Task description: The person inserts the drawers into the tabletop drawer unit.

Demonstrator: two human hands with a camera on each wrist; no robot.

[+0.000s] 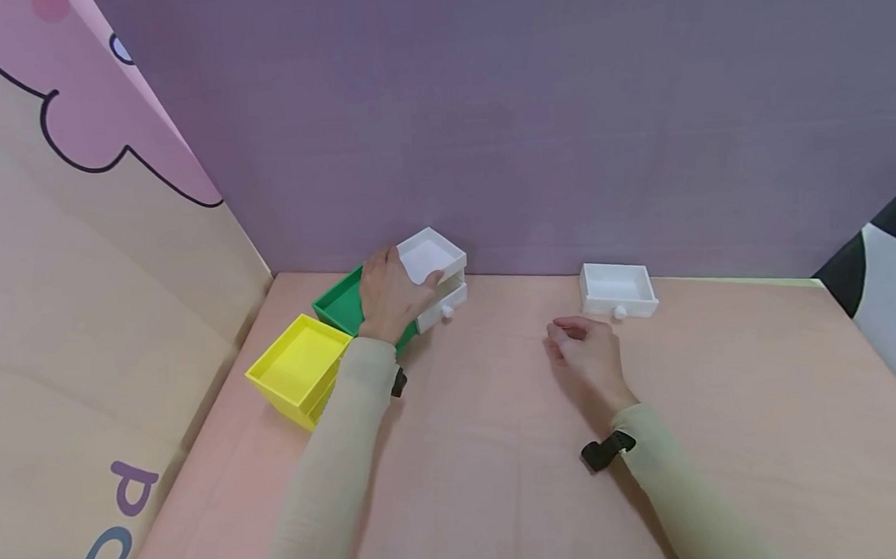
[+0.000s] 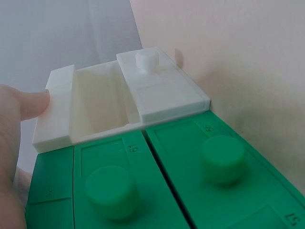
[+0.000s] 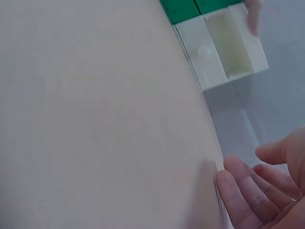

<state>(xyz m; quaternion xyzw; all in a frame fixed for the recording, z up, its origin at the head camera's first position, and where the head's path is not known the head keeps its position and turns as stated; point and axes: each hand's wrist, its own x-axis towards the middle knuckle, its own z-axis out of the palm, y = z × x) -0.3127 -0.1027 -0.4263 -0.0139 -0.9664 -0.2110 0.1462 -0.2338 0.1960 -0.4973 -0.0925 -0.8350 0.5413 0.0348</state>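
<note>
A small white drawer cabinet [image 1: 428,259] stands at the back left, with a gap above its lower drawer, whose round knob [image 2: 147,61] faces front. My left hand [image 1: 392,294] holds this cabinet, thumb on the upper front edge and the other fingers reaching over the top toward the back. Beside it a green drawer cabinet [image 2: 176,176] with round knobs sits partly hidden under that hand. A pulled-out white drawer [image 1: 618,289] lies on the table farther right. Just in front of it hovers my right hand [image 1: 590,357], fingers loosely bent and holding nothing.
At the left stands a yellow drawer cabinet [image 1: 301,361], close to the green one. A purple-grey backdrop [image 1: 531,126] rises behind the pink-covered table [image 1: 487,478]. A printed panel [image 1: 105,328] borders the left side. Black-and-white shapes [image 1: 891,285] show at the right edge.
</note>
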